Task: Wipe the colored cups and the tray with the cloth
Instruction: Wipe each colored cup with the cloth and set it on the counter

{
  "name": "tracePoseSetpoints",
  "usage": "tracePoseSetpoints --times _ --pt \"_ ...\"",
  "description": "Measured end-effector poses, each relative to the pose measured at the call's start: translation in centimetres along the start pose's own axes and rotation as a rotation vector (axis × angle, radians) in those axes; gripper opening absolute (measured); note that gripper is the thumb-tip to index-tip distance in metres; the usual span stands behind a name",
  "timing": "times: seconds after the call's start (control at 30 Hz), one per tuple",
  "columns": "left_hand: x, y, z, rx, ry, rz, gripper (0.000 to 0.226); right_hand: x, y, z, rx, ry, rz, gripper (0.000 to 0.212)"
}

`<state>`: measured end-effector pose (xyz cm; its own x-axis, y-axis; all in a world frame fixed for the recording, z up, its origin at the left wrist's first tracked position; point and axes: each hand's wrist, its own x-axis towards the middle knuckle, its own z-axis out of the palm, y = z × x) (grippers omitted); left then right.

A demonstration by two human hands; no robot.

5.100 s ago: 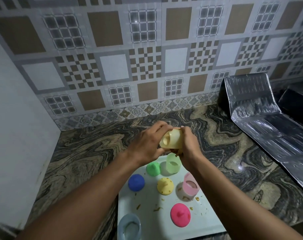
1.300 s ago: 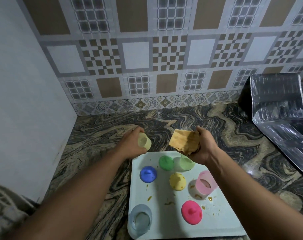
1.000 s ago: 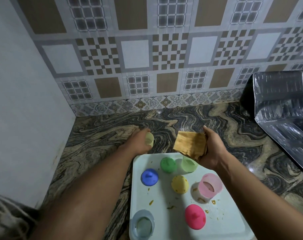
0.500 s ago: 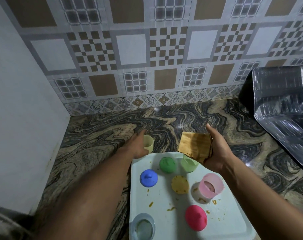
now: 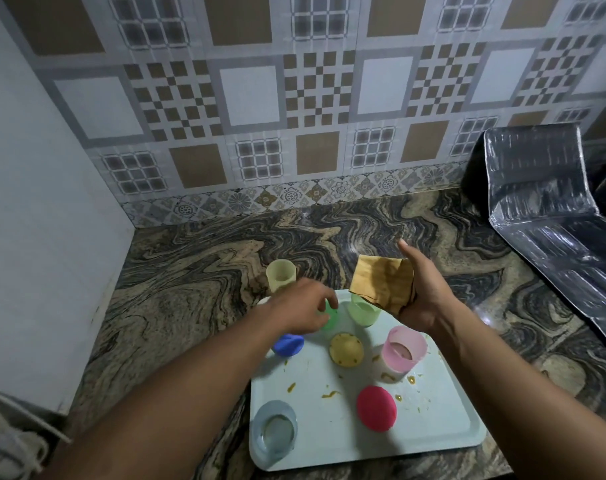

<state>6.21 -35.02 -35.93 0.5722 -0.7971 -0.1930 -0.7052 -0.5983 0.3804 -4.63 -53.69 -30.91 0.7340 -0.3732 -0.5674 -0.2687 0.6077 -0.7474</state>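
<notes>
One yellow cup stands off the tray at 11 o'clock as the left hand curls over a green piece at 12 o'clock, grip unclear, a piece best lifted clear of the crumbs toward the cloth clamped in the right hand at 1 o'clock.

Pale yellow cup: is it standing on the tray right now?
No, the pale yellow cup stands upright on the marbled counter, just beyond the far left corner of the tray.
</notes>
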Motion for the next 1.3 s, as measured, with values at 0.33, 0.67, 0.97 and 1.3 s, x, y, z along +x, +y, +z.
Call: tracePoseSetpoints --times 0.33,0.67,0.97,1.3 --pt "0.6 4.1 5.1 0.306 -0.090 0.052 0.025 -1.0 0.3 -2.6 -0.077 0.129 -0.023 0.017" --pt "-0.3 2.3 3.6 0.121 0.135 0.008 0.022 -2.3 0.9 -2.0 -0.427 -0.086 -0.247 0.038" --pt "-1.2 1.6 -1.2 -0.266 0.474 -0.229 0.011 -0.7 6.4 1.5 -1.386 0.017 -1.088 0.064" --pt "-1.9 1.6 -1.2 -0.381 0.566 -0.517 0.012 0.2 8.3 1.0 -1.492 -0.155 -1.274 0.049"
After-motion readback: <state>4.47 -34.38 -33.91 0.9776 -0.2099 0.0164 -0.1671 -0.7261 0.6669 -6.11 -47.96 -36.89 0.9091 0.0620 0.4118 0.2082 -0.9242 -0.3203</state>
